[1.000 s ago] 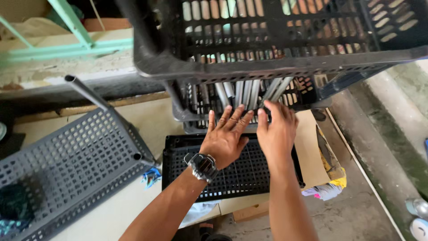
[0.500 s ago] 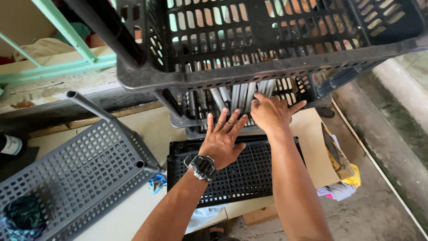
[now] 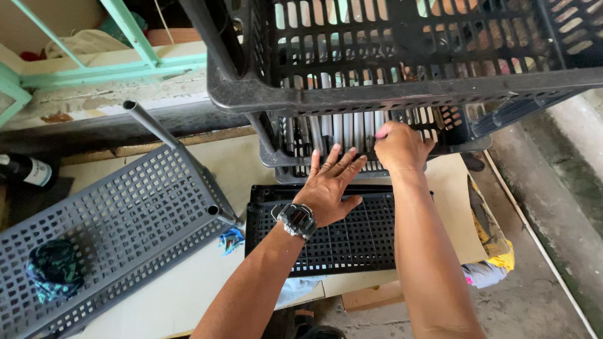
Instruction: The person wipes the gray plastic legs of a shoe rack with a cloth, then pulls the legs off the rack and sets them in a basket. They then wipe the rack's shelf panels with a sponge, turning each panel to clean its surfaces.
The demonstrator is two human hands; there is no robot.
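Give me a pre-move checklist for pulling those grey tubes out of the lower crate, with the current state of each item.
1. Right hand on the grey tubes: ok, its curled fingers are at their ends.
2. Firm grip on one tube: cannot tell, the fingers hide the contact.
3. Left hand bracing: ok, it lies flat and open at the front edge of the lower crate.
4. Room overhead: not ok, the upper black crate overhangs the tubes closely.
5. Landing spot: ok, the flat black grid panel lies just in front of the crate.
6. Grey shelf panel clear of the arms: ok, it lies off to the left.
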